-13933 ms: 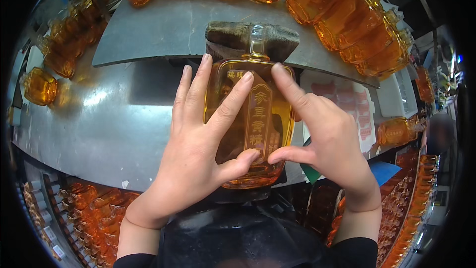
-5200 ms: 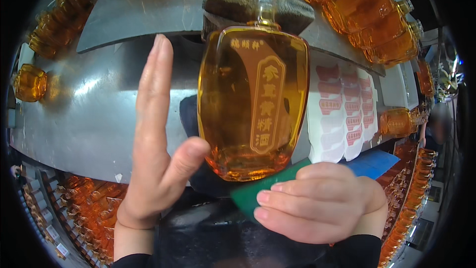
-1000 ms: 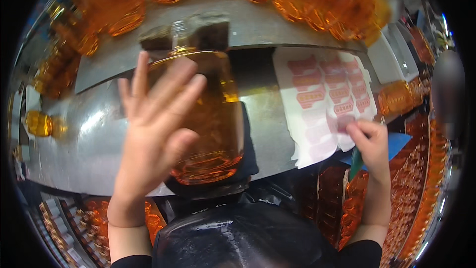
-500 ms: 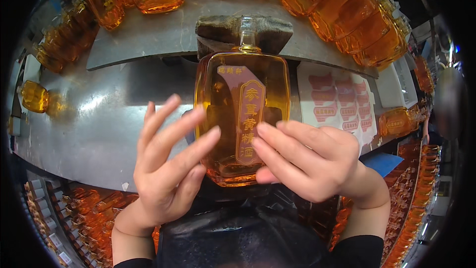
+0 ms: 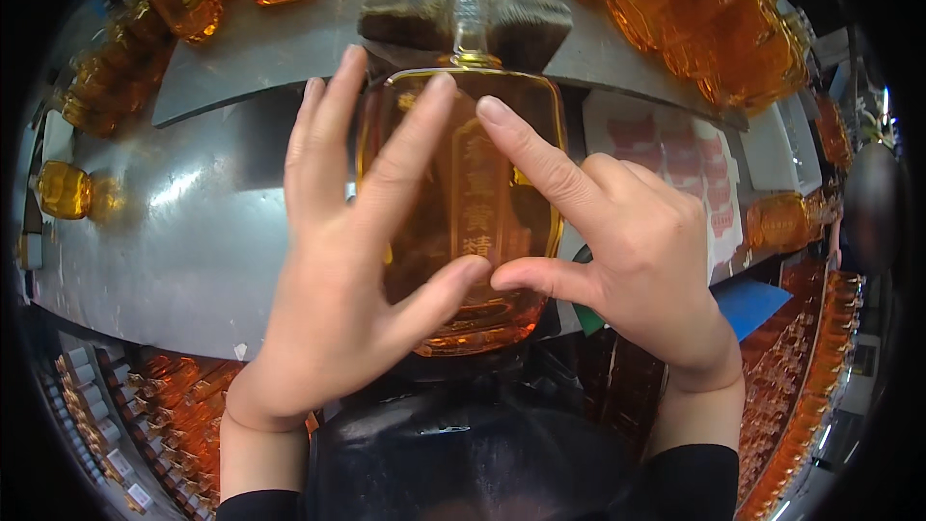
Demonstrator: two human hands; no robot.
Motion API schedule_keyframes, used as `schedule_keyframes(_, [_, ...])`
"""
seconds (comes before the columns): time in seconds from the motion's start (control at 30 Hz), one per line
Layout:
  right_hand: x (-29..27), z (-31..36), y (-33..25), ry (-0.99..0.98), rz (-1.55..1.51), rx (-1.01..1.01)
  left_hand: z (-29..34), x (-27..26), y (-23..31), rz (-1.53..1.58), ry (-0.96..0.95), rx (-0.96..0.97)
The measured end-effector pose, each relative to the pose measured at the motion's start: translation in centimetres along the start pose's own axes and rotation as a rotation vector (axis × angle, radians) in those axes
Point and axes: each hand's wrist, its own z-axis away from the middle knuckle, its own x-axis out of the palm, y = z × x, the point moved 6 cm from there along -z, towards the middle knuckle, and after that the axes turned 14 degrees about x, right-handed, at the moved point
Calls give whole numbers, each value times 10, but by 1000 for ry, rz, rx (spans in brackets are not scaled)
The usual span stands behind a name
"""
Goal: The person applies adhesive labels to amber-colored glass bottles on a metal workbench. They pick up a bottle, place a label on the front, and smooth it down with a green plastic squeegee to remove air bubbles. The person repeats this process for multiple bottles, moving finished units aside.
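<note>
A flat, square-shouldered glass bottle of amber liquid lies with its neck against a dark, worn block. On its face is a tall label with gold characters, partly covered by my fingers. My left hand is spread over the bottle's left side, index fingertip near the shoulder and thumb by the label's lower part. From the right, my right hand reaches over the bottle, index finger stretched toward the label's top and thumb near its lower part. Whether the fingertips press the glass I cannot tell.
Rows of amber bottles stand along a raised metal shelf. Right of the bottle lies a white sheet of pink labels. A small amber bottle is at the metal table's left end, another bottle at the right. Crated bottles are below.
Both hands have moved up over the label. My right hand has gone from bunched fingers to a stretched index finger and thumb. The bottle sits slightly higher in the picture.
</note>
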Motion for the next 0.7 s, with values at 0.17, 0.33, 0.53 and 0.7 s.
schedule_keyframes(0.17, [2,3,1,-32,-6,0,3,6,-2,7,-22,18])
schedule_keyframes(0.33, [3,1,2,-59,4,6,4,9,-3,-4,-6,28])
schedule_keyframes(0.53, [3,0,2,-47,12,-15,3,8,-1,33,-6,9])
schedule_keyframes(0.7, [1,3,0,-48,28,-33,2,6,0,43,-54,-18])
